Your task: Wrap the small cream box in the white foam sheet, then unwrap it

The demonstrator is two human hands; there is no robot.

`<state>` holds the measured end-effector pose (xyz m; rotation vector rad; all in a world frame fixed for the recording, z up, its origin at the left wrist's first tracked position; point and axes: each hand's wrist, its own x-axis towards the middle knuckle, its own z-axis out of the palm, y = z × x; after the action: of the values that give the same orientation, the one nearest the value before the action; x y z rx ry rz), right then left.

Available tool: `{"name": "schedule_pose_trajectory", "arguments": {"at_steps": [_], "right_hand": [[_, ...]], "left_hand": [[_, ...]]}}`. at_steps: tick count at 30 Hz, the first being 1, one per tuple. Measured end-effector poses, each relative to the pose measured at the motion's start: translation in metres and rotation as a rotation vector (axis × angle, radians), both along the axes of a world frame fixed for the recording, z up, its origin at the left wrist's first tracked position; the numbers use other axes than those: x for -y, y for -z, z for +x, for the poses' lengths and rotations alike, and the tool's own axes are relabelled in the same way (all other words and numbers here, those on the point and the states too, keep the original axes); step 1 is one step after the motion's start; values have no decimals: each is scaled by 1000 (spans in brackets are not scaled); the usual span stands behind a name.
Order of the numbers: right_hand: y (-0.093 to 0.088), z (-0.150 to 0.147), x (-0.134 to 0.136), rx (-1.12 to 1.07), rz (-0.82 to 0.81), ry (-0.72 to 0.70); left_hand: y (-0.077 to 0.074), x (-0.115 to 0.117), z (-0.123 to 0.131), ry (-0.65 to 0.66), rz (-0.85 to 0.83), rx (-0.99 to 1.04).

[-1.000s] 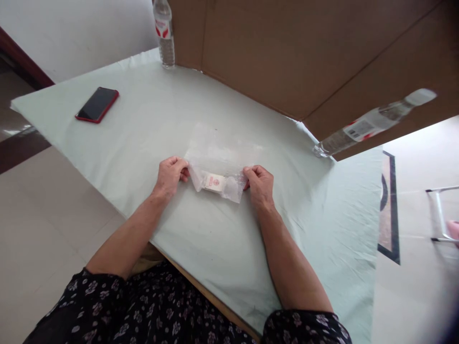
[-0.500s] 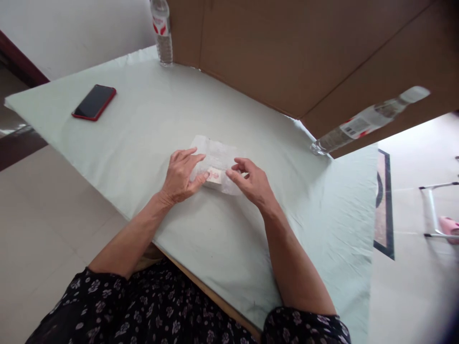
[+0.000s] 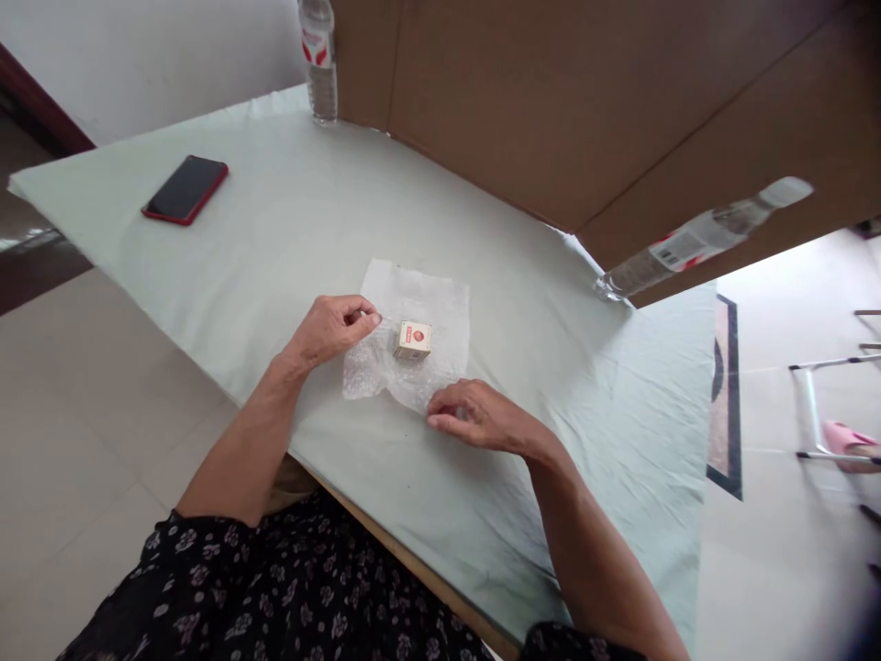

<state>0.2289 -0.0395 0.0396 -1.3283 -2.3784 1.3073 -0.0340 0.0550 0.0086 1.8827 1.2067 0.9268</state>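
Observation:
A small cream box with a red print on top sits in the middle of a spread sheet of bubble wrap. My left hand is at the sheet's left side, thumb and forefinger pinched together on the wrap. At the near right corner, my right hand has its fingers curled and closed on the wrap's edge. Neither hand touches the box. The near edge of the sheet is crinkled and lifted a little.
A phone in a red case lies at the table's left. Water bottles stand at the back and right, by a large brown cardboard panel. Pale green cloth covers the table.
The wrap around the box has been opened out, uncovering the box. My right hand has come down toward me with the near edge; my left has moved slightly left and closed its fingers.

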Motion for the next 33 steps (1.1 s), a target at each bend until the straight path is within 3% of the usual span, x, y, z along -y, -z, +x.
{"name": "schedule_pose_trajectory", "arguments": {"at_steps": [2, 5, 8, 12, 15, 19, 22, 24, 27, 29, 33], "right_hand": [[-1, 0, -2, -7, 34, 115], [5, -5, -13, -34, 301, 346], [21, -16, -31, 7, 568, 408], [42, -17, -47, 51, 576, 369], [48, 9, -47, 4, 617, 555], [52, 72, -34, 40, 596, 860], [54, 107, -23, 166, 538, 920], [53, 110, -17, 201, 636, 934], [44, 81, -12, 131, 837, 866], [38, 49, -12, 70, 863, 679], [40, -5, -22, 113, 729, 328]], "left_hand": [[2, 0, 3, -36, 160, -74], [5, 2, 7, 46, 309, -161], [8, 5, 12, 224, 237, -317], [15, 8, 17, 369, 129, -554], [17, 8, 20, 386, 112, -624], [16, 8, 21, 378, 94, -650], [16, 10, 22, 367, 102, -659], [16, 11, 22, 359, 112, -668], [17, 12, 23, 353, 122, -684], [17, 13, 24, 345, 129, -688], [19, 12, 22, 322, 148, -687]]}}
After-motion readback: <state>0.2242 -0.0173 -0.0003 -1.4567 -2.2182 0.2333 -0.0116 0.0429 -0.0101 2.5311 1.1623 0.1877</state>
